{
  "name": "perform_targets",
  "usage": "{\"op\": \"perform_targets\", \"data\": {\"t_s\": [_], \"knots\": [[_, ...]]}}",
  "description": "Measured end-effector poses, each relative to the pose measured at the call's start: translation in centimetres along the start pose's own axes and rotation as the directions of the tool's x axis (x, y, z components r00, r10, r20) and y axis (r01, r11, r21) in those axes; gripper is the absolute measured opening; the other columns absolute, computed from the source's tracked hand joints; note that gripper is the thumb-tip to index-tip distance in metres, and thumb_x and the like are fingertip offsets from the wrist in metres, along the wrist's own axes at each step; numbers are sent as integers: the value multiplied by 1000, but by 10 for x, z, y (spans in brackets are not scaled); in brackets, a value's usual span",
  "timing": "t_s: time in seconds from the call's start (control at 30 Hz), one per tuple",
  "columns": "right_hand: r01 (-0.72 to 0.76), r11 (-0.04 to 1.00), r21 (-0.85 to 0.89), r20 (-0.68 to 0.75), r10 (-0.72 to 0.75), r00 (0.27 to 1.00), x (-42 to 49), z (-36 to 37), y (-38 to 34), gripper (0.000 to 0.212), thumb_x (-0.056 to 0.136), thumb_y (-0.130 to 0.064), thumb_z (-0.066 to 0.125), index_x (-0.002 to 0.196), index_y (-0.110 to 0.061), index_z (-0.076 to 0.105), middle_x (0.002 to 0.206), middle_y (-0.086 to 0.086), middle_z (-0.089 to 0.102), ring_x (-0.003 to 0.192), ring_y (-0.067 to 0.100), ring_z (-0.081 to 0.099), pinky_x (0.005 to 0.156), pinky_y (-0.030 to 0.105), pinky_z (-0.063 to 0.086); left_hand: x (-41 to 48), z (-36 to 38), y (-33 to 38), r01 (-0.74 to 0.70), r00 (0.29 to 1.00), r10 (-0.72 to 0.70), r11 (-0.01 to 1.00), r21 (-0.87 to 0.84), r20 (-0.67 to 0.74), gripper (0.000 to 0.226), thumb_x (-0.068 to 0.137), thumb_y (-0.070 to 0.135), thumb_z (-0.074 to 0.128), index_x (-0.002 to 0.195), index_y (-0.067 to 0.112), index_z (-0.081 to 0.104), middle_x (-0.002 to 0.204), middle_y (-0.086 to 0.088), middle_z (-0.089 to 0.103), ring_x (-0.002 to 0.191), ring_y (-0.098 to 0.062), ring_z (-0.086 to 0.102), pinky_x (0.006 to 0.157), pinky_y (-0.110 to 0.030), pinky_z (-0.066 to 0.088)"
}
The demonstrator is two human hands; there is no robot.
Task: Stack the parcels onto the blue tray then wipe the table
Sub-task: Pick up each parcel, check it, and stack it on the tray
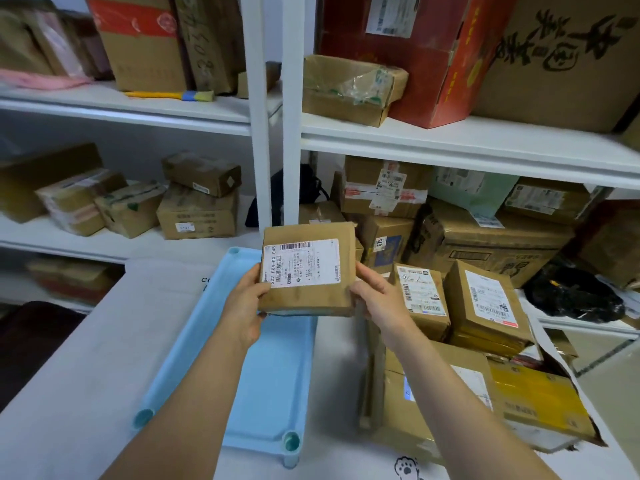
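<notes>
A brown parcel (pixel 308 270) hung over the far end of the blue tray (pixel 266 382), gripped at its sides by the left hand (pixel 244 310) and right hand (pixel 379 299); its underside was hidden. More parcels (pixel 485 306) crowded the desk's (pixel 86 393) right edge, partly cut off by the forearm.

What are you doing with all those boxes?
A person is holding one brown parcel with both hands, the left hand on one side and the right hand on the other, above the far end of the blue tray. Nothing shows on the visible part of the tray. More parcels are piled to the right, and shelves of boxes stand behind.
</notes>
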State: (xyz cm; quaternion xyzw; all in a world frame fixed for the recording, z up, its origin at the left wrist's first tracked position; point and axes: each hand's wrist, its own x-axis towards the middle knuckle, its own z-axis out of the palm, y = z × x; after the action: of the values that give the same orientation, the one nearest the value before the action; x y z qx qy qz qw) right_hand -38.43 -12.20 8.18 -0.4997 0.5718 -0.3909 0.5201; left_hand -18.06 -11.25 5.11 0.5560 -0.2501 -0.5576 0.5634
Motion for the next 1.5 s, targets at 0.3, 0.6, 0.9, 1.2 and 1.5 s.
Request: {"op": "perform_targets", "data": {"t_s": [0.3, 0.6, 0.9, 1.2, 1.5], "knots": [[-159, 987, 1, 109, 158, 981, 25, 83, 20, 59, 88, -11, 61, 139, -31, 40, 120, -13, 51, 102, 9, 52, 81, 27, 43, 51, -51, 1, 66, 986, -39, 985, 159, -164, 34, 85, -3, 47, 115, 11, 57, 117, -8, 65, 107, -29, 57, 93, -44, 45], [-290, 956, -39, 20, 291, 957, 71, 141, 39, 41, 87, -10, 62, 124, -17, 48, 104, -6, 59, 91, 13, 56, 73, 25, 49, 93, -87, -5, 126, 988, -101, 964, 234, -114, 30, 81, -10, 59, 107, 6, 59, 105, -8, 65, 98, -24, 59, 81, -31, 44], [-233, 969, -80, -57, 229, 972, 93, 162, 45, 58, 82, 2, 65, 134, -14, 45, 107, -3, 56, 96, 17, 53, 79, 24, 40, 117, -99, -3, 27, 992, 24, 924, 383, -127, 38, 83, 2, 60, 120, 13, 56, 110, -2, 63, 96, -18, 58, 79, -27, 42], [-242, 955, -174, -84, 230, 970, 104, 172, 57, 47, 89, 2, 56, 132, -14, 49, 116, -1, 59, 100, 18, 52, 84, 23, 40, 122, -99, -6, -51, 988, 99, 934, 353, -121, 32, 87, 0, 59, 112, 19, 52, 107, -2, 61, 95, -18, 57, 81, -28, 42], [-208, 957, -200, -240, 158, 958, 77, 140, 45, 45, 87, -6, 55, 132, -7, 50, 129, 12, 56, 116, 28, 55, 98, 37, 44, 93, -53, 6, -158, 881, 417, 707, 689, -225, 16, 86, 16, 60, 99, 10, 67, 123, -12, 54, 119, -29, 44, 96, -30, 34]]}}
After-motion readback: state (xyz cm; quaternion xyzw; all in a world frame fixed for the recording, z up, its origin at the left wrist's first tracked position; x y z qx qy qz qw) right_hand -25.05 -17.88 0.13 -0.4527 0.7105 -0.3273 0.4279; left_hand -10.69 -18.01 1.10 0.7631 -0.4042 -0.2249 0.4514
